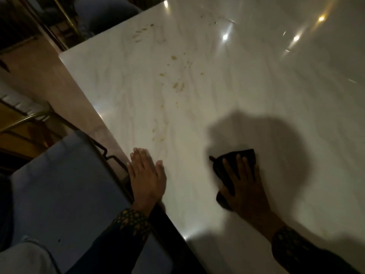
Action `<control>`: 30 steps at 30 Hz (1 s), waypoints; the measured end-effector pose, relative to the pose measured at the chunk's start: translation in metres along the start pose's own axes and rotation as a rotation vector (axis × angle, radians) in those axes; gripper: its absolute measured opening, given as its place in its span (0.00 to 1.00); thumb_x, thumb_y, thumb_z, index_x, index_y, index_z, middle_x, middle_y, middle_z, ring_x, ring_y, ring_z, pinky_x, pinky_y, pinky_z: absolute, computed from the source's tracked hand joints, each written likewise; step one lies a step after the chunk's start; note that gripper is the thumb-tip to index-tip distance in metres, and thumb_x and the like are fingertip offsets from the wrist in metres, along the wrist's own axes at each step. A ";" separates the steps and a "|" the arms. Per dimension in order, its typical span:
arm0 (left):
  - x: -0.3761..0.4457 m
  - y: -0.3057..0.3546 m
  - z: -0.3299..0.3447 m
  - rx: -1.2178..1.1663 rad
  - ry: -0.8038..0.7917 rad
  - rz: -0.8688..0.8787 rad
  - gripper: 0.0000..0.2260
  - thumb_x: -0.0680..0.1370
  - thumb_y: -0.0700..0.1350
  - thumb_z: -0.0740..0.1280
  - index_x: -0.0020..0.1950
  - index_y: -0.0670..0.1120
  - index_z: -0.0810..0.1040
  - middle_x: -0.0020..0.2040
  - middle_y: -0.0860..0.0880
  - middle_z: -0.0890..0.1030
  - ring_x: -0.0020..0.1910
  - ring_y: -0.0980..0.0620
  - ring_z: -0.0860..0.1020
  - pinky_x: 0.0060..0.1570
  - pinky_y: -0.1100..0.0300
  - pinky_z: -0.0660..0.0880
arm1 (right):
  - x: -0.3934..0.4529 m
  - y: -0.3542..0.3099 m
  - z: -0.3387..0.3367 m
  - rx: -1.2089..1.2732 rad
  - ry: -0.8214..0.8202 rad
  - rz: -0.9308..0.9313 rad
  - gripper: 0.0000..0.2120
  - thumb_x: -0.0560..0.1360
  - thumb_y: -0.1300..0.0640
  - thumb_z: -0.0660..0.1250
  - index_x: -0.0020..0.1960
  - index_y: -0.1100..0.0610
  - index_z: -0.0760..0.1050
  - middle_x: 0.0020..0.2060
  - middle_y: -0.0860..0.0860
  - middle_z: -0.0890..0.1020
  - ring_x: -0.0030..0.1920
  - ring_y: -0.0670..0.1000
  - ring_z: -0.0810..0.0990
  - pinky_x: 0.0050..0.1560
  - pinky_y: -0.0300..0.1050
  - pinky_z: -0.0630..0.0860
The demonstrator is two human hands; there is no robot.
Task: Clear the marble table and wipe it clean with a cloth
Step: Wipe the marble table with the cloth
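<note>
Marble table (227, 91): yellow stains (178, 86) at 12 o'clock, blue chair (65, 186) at 8. Left hand (147, 177) flat, fingers straight; right hand (245, 186) fingers spread, pressing dark cloth (230, 165).

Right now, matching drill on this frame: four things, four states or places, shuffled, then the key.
Things:
1. left hand
2. right hand
3. cloth
4. yellowish stains

States or places:
A. dark, pressed flat on the marble table
B. scattered beyond the hands
C. flat on bare marble by the table edge
D. spread on top of the cloth

Pairs: 1-C, 2-D, 3-A, 4-B
</note>
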State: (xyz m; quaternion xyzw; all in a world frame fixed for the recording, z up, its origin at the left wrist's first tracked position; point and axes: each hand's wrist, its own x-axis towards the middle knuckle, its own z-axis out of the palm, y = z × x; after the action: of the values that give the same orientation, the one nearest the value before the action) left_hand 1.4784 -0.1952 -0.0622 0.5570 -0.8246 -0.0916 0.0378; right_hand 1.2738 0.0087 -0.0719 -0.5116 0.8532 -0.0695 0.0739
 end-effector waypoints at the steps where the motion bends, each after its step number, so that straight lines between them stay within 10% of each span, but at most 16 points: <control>1: 0.006 -0.003 0.002 -0.010 -0.007 -0.009 0.30 0.81 0.56 0.48 0.77 0.39 0.55 0.78 0.37 0.54 0.78 0.40 0.51 0.75 0.42 0.48 | -0.013 -0.008 0.005 -0.007 0.019 -0.023 0.32 0.79 0.37 0.45 0.78 0.51 0.57 0.76 0.61 0.57 0.77 0.62 0.54 0.73 0.67 0.52; 14: 0.026 -0.020 -0.003 -0.090 -0.139 0.106 0.37 0.76 0.62 0.39 0.79 0.39 0.48 0.79 0.38 0.47 0.78 0.42 0.45 0.73 0.52 0.37 | 0.111 -0.104 0.015 -0.010 0.043 0.009 0.28 0.79 0.41 0.51 0.77 0.49 0.58 0.75 0.61 0.60 0.76 0.61 0.57 0.74 0.64 0.48; 20: 0.092 -0.080 -0.026 -0.073 0.078 0.449 0.20 0.80 0.49 0.57 0.66 0.37 0.72 0.65 0.39 0.75 0.63 0.39 0.74 0.62 0.46 0.70 | 0.094 -0.134 0.020 0.049 0.020 -0.047 0.28 0.80 0.42 0.51 0.78 0.48 0.54 0.77 0.60 0.56 0.77 0.60 0.53 0.74 0.65 0.50; 30: 0.283 -0.086 -0.036 -0.005 0.046 0.394 0.25 0.81 0.51 0.50 0.73 0.38 0.65 0.73 0.37 0.66 0.74 0.38 0.62 0.72 0.41 0.57 | 0.130 -0.196 0.025 0.072 -0.034 -0.042 0.29 0.79 0.40 0.54 0.78 0.45 0.54 0.77 0.58 0.55 0.77 0.59 0.52 0.74 0.65 0.50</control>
State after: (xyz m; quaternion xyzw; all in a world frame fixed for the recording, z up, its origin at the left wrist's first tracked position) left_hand 1.4558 -0.4920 -0.0552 0.3867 -0.9164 -0.0717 0.0749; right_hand 1.3868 -0.1986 -0.0655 -0.5276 0.8378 -0.0931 0.1051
